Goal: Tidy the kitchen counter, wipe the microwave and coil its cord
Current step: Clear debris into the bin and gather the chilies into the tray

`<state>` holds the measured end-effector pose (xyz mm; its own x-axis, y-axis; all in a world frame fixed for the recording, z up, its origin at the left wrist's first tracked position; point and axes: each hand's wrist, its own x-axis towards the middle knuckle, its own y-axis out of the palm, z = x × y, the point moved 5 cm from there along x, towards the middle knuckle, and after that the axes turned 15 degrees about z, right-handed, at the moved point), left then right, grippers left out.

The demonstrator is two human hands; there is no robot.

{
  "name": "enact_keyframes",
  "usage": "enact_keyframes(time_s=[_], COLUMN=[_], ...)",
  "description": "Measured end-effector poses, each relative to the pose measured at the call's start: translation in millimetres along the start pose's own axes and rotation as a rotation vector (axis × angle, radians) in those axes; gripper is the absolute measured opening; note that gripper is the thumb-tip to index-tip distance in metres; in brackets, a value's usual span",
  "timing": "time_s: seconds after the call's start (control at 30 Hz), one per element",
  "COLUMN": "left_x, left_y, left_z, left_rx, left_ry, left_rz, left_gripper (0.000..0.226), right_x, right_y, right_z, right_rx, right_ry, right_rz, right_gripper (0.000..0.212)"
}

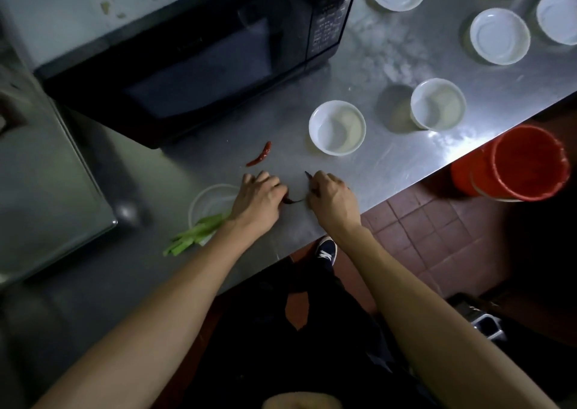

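both hands work at the near edge of the steel counter [390, 146], in front of the black microwave [193, 61]. the left hand [259, 199] lies knuckles up with its fingers curled down onto the counter, and a dark dried chili [292, 201] pokes out from under it toward the right hand [332, 197]. the right hand pinches another dark chili piece [308, 176], whose tip sticks up just past its fingers (how firm either grip is, i cannot tell).

the relation that matters: a loose red chili [259, 155] lies on the counter just far of the left hand, its long axis slanting from near-left to far-right. the left hand is the nearer one, so it looks best placed to gather it.

green stalks [193, 233] lie across a clear lid [212, 202] left of the left wrist. white bowls [337, 127] stand well apart to the far right, and a red bucket [527, 161] sits on the floor past the counter's right edge, a likely place for scraps. no cord shows.
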<state>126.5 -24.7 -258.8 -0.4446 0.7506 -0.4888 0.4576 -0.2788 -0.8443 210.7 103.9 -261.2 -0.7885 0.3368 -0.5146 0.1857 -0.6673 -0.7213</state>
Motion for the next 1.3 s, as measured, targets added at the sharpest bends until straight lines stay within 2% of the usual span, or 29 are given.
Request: enact_keyframes(time_s=[0.33,0.6,0.73,0.9,1.13,1.3], left_x=[-2.6,-20.6,-34.7,-56.1,-89.7,-122.9], left_y=[-3.1,-21.7,-40.1,-49.2,-54.2,-53.7], left_z=[-23.7,-47.2,-58.4,-53.1,-18.3,23.5], left_rx=[-0.061,-0.17,-0.228,-0.289,-0.357,-0.401], left_ry=[-0.081,-0.118,-0.084,-0.121,-0.228,-0.32], left_rz=[-0.079,-0.198,-0.275,-0.348,-0.414,-0.502], left_gripper=[0.012,0.011,0.011,0.01,0.009,0.011], right_x=[-8.4,-25.6,-24.8,-18.9,-19.6,-11.8], right_y=[-27.4,-59.6,-78.7,-89.6,-90.6,-67.4], right_z=[-35.0,-44.5,-32.2,-14.1,35.1,85.5], right_rx=[0.037,0.139,0.176,0.189,0.157,0.103], right_ry=[-0.101,-0.304,-0.413,-0.506,-0.645,-0.731], right_rz=[-0.071,-0.18,-0.223,-0.214,-0.182,-0.151], right_gripper=[0.011,0.012,0.009,0.01,0.011,0.016])
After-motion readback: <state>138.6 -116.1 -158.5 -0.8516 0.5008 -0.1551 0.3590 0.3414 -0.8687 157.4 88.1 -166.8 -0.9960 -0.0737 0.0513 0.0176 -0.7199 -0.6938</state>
